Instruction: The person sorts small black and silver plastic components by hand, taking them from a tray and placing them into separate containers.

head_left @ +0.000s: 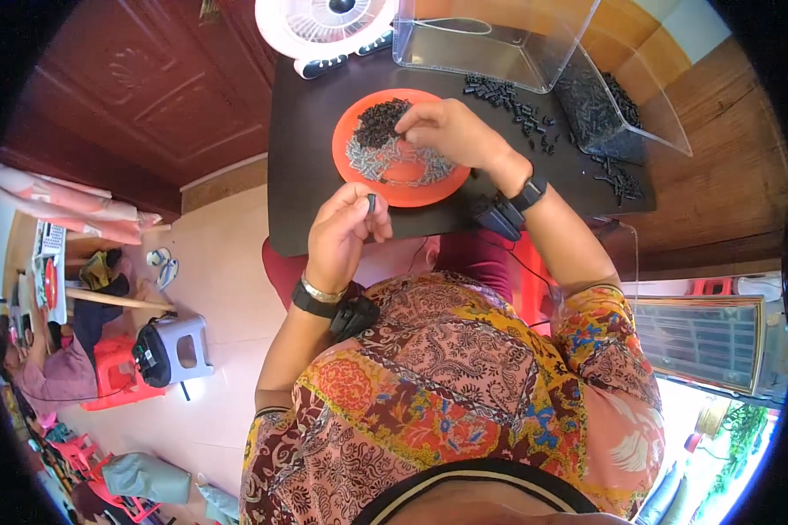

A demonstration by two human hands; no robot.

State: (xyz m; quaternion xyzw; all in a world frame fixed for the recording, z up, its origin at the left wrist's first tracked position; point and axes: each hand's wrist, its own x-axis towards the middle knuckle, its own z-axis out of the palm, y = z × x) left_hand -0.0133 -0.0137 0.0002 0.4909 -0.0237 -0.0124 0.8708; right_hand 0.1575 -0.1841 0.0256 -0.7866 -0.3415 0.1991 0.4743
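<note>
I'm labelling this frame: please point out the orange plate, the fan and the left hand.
Orange plate [411, 198]: head view, near rim.
Fan [326, 24]: head view, grille.
Left hand [336, 231]: head view, middle.

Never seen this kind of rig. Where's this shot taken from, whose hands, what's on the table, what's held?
No robot here: just a person's two bare hands. The single picture comes from a fisheye camera on that person's head, looking down, so edges curve and the patterned shirt fills the bottom.

On the dark table sits an orange plate with black pieces and silvery pieces. Beyond are a fan, clear containers and loose black pieces.

The left hand pinches a small dark piece. The right hand is over the plate; whether it grips anything is unclear.
</note>
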